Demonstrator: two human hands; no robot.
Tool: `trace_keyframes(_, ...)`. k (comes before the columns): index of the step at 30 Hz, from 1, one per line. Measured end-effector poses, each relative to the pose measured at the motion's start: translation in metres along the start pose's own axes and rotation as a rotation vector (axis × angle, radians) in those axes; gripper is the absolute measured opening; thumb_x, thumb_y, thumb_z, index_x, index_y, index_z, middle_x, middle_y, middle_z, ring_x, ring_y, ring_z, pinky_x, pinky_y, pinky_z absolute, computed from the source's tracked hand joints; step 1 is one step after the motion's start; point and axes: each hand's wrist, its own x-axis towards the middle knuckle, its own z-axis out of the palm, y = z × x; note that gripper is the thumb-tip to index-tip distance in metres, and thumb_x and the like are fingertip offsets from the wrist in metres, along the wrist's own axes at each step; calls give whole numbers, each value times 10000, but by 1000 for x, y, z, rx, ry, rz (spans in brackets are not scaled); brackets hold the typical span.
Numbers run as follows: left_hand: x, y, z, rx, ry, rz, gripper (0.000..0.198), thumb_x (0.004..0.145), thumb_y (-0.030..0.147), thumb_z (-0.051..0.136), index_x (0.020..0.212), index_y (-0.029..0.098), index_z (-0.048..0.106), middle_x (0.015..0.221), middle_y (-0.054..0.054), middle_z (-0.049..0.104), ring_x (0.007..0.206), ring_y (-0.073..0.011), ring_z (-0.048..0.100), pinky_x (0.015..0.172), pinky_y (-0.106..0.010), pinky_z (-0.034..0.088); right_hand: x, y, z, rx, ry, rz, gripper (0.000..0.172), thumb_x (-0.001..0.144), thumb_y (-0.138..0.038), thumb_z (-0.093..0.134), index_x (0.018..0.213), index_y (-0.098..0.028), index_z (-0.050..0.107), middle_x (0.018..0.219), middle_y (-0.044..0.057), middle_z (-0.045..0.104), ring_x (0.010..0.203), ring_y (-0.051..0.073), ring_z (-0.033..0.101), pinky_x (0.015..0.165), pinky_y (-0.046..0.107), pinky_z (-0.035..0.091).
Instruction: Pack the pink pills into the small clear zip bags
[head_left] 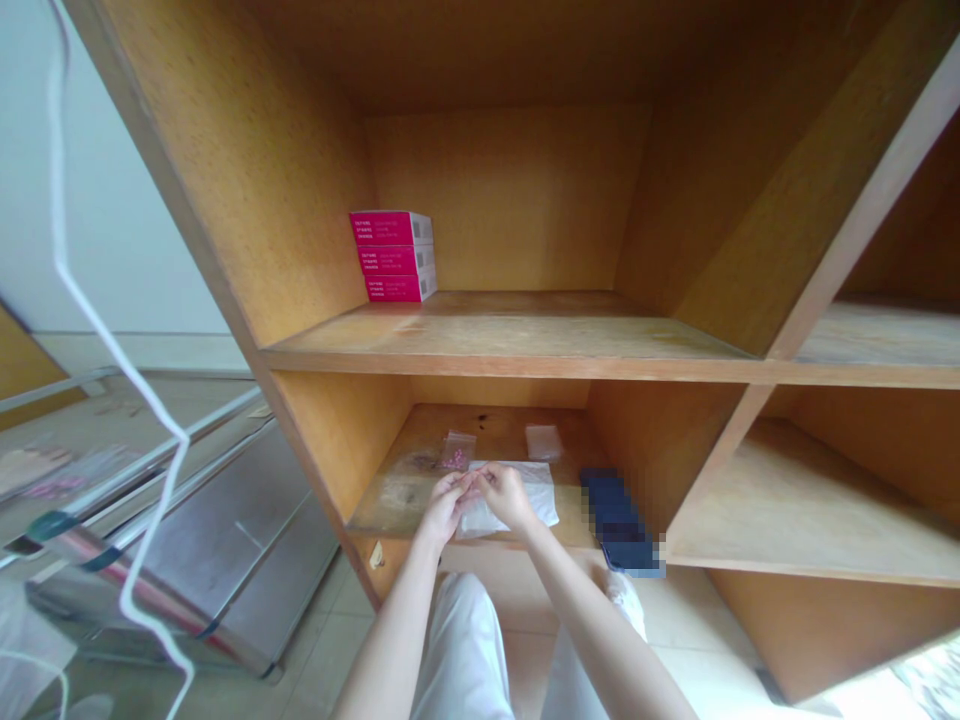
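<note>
Three magenta cardboard boxes [391, 256] sit stacked on the upper shelf of a wooden shelf unit [510, 358], near the compartment's left wall; their print is too small to read. Below, in the lower compartment, the left hand [444, 508] and right hand [507, 497] meet near the front edge, fingertips pressed together in a tight pinch. The fingers [474, 481] hide anything they might hold, so cannot tell whether something small is between them.

Under the hands lies a white sheet [541, 495], partly covered by them; paper or thin film, hard to say which. Just behind the fingertips, a small transparent bag [458, 451] holds pink bits, too small to identify. A second pale packet [544, 441] lies farther back on the right, its contents unreadable.

Right of the sheet, a dark blue object [617, 515] is pixelated, its form lost, and it overhangs the front edge. White trousers [461, 650] show below the forearms. At far left, a white cord [86, 310] hangs in front of a stainless steel cabinet [225, 540], which is partly cut off.
</note>
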Motion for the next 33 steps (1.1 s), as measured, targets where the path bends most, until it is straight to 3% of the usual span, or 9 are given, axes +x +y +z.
trace_keyframes(9, 0, 4, 1, -67, -11, 18, 159, 673, 158, 658, 825, 123, 628, 961, -89, 668, 799, -148, 643, 714, -222, 511, 5, -5, -6, 48, 62, -16, 236, 751, -284, 469, 612, -158, 612, 603, 37, 624, 555, 145, 540, 531, 224, 386)
trace_keyframes(18, -2, 4, 2, -125, -5, 41, 106, 667, 136, 658, 759, 106, 614, 877, -92, 687, 767, -181, 654, 731, -285, 520, 4, -3, -4, 122, 98, -13, 323, 769, -373, 462, 613, -136, 617, 588, 35, 607, 539, 135, 514, 512, 218, 376)
trace_keyframes(26, -1, 5, 3, -113, -19, 29, 190, 705, 173, 633, 878, 97, 617, 833, -89, 689, 708, -145, 654, 660, -228, 528, 5, -6, -4, 166, 114, -17, 393, 779, -431, 441, 562, -135, 580, 513, 11, 533, 491, 119, 457, 464, 212, 328)
trace_keyframes(30, -5, 6, 6, -7, -56, -4, 257, 712, 250, 630, 936, 129, 602, 787, -59, 684, 552, -106, 624, 505, -195, 508, 9, -9, -8, 159, 193, 3, 405, 787, -443, 433, 537, -144, 544, 491, 2, 509, 463, 114, 439, 453, 214, 315)
trace_keyframes(33, -7, 6, 8, 93, -107, -40, 288, 693, 300, 643, 921, 129, 597, 766, -57, 677, 532, -124, 620, 452, -206, 491, 13, -12, -14, 149, 249, 39, 421, 788, -481, 416, 554, -155, 544, 456, -6, 496, 409, 112, 418, 419, 218, 303)
